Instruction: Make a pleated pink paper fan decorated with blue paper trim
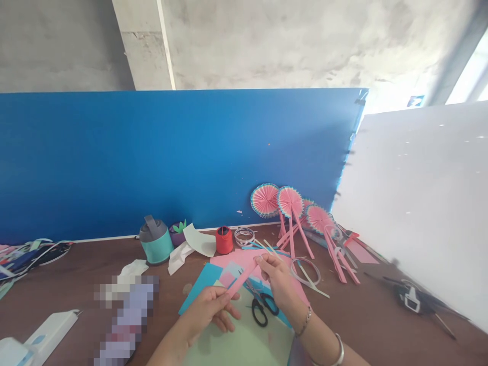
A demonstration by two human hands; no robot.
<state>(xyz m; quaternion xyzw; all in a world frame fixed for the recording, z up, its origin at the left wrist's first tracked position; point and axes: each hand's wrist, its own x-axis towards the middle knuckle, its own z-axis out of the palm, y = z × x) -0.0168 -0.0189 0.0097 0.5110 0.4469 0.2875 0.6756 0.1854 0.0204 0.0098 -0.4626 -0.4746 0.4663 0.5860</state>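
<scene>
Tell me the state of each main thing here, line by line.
Left hand: holding one end of pink strip
Right hand: holding its other end
Pink strip: straight
Scissors: unheld, lying on paper sheets
Pleated fans: spread into circles
Red spool: upright
Teal container: upright
Pale sheet: curved

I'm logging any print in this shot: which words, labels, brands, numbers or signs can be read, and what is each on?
None can be read.
Pale purple item: pixelated, so any print is lost.
Small blue-and-white patch, upper right: too small to make out.
Pink strip: no lettering shows.
Red spool: no legible lettering.
</scene>
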